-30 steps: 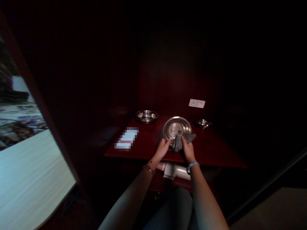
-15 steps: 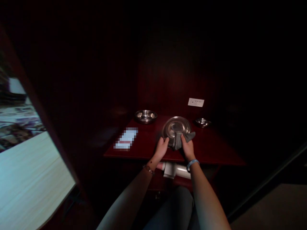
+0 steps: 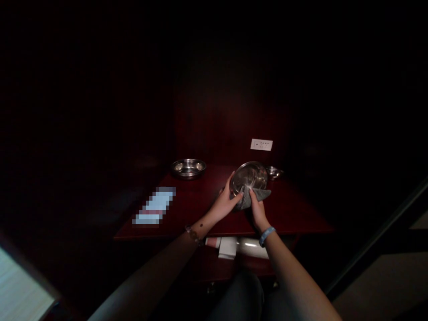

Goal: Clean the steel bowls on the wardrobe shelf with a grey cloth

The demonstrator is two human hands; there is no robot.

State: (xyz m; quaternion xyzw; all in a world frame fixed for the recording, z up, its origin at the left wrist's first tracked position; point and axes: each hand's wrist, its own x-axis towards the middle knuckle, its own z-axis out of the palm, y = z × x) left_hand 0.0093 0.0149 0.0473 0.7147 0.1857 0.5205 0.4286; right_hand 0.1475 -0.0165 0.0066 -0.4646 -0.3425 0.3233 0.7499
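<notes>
A shiny metal bowl point(image 3: 249, 174) is held up, tilted, above the dark red desk point(image 3: 200, 218). My left hand point(image 3: 227, 200) grips it at the left side, the thumb near the lower rim. Pinched by my right hand point(image 3: 258, 207) at the bowl's lower edge is a grey cloth point(image 3: 245, 200), folded against the metal, with one corner sticking out to the right. Fingers behind the bowl and cloth are hidden.
Another metal bowl point(image 3: 188, 168) stands at the back left of the desk, and a smaller metal bowl point(image 3: 274, 172) at the back right. A blurred pale sheet point(image 3: 155, 205) lies at left. Below the desktop are a white cylinder point(image 3: 252, 248) and a wall socket point(image 3: 261, 145) is behind.
The bowl has been tilted and turned in my hands. My left hand has moved further round its left side. The camera view has shifted slightly.
</notes>
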